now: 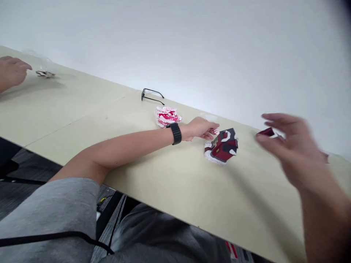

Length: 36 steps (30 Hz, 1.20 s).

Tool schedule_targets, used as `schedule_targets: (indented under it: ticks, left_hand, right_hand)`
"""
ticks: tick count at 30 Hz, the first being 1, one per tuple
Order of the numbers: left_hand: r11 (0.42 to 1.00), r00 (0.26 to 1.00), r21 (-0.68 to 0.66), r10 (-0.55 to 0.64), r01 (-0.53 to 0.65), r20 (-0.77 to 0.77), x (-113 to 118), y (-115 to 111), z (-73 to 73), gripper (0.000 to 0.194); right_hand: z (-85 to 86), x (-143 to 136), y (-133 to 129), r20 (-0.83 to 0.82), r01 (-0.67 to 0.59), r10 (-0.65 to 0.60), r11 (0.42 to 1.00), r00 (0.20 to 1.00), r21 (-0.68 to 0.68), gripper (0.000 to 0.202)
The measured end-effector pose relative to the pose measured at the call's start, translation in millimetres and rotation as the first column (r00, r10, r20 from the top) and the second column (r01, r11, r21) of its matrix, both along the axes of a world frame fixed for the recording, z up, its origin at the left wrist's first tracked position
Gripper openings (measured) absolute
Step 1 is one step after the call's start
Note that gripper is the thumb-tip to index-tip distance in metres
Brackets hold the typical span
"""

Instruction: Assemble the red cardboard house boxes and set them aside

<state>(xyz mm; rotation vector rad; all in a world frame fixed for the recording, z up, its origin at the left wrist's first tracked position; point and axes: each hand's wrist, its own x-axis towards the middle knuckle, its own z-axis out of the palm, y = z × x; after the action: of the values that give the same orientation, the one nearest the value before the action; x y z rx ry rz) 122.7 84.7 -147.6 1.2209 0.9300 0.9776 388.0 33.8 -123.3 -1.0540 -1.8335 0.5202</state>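
Note:
A small model house (227, 149), with dark red walls, a dark grey roof and white snow-like edging, stands on the table right beside my left hand (201, 128). At that hand's fingertips is a small red-and-white striped piece (216, 131), pinched against the back of the house. Over to the right, my right hand (294, 149) is raised and slightly blurred. Its thumb and fingers hold a small dark red block-like piece (266, 132). A pile of red and white striped paper pieces (168, 117) lies behind my left wrist.
Black-framed glasses (152, 96) lie near the wall. Another person's hand (13, 72) is at the far left, beside small parts (45, 74) and a clear plastic bag (41, 60). The pale table (175, 182) meets a white wall. Part of a dark red item shows behind my right wrist.

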Motion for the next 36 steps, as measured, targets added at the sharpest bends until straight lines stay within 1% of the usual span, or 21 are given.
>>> schedule_targets:
  ticks: [2,4,6,8,12,15,19,22,26,28,32,36]
  left_hand:
    - [0.998,0.997,-0.042,-0.057,0.055,-0.043,0,2,-6.5,0.022]
    - [0.992,0.99,-0.088,-0.103,0.094,-0.092,1,3,-13.7,0.022]
    - [0.987,0.981,-0.114,-0.132,0.117,-0.139,2,3,-20.0,0.023]
    - [0.984,0.972,-0.114,-0.153,0.134,-0.176,4,1,-24.2,0.024]
    - [0.984,0.969,-0.091,-0.168,0.153,-0.183,5,-1,-26.1,0.027]
    - [0.984,0.972,-0.072,-0.175,0.165,-0.159,4,-2,-24.3,0.026]
    - [0.982,0.972,-0.054,-0.188,0.182,-0.139,2,-1,-21.4,0.019]
    - [0.982,0.973,-0.038,-0.188,0.185,-0.13,1,-2,-19.2,0.018]
    - [0.981,0.973,-0.024,-0.193,0.192,-0.126,0,-4,-14.7,0.032]
    - [0.979,0.971,-0.024,-0.203,0.202,-0.125,0,-5,-11.9,0.034]
    - [0.976,0.969,-0.038,-0.219,0.216,-0.111,0,-7,-8.2,0.029]
    - [0.969,0.965,-0.029,-0.247,0.245,-0.084,-1,-7,-8.9,0.026]
  right_hand:
    - [-19.7,-3,14,0.062,0.025,-0.017,0.993,0.998,-0.117,0.088]
    - [-40.4,-5,26,0.09,0.005,0.02,0.962,0.996,-0.272,0.112]
    - [-55.3,-8,33,0.076,-0.034,0.069,0.922,0.995,-0.385,0.126]
    - [-61.5,-12,34,0.032,-0.084,0.108,0.896,0.994,-0.436,0.124]
    - [-58.9,-23,30,-0.074,-0.176,0.16,0.877,0.984,-0.446,0.1]
    - [-57.9,-23,28,-0.142,-0.22,0.175,0.874,0.974,-0.433,0.1]
    - [-60.4,-17,29,-0.192,-0.268,0.205,0.871,0.96,-0.411,0.099]
    - [-61.0,-15,30,-0.204,-0.288,0.22,0.863,0.954,-0.415,0.096]
    - [-60.9,-15,30,-0.189,-0.282,0.223,0.873,0.956,-0.397,0.096]
    - [-60.8,-15,30,-0.18,-0.274,0.22,0.881,0.959,-0.385,0.096]
    - [-58.8,-17,27,-0.189,-0.282,0.225,0.883,0.956,-0.375,0.093]
    - [-55.9,-19,25,-0.21,-0.28,0.213,0.883,0.954,-0.377,0.093]
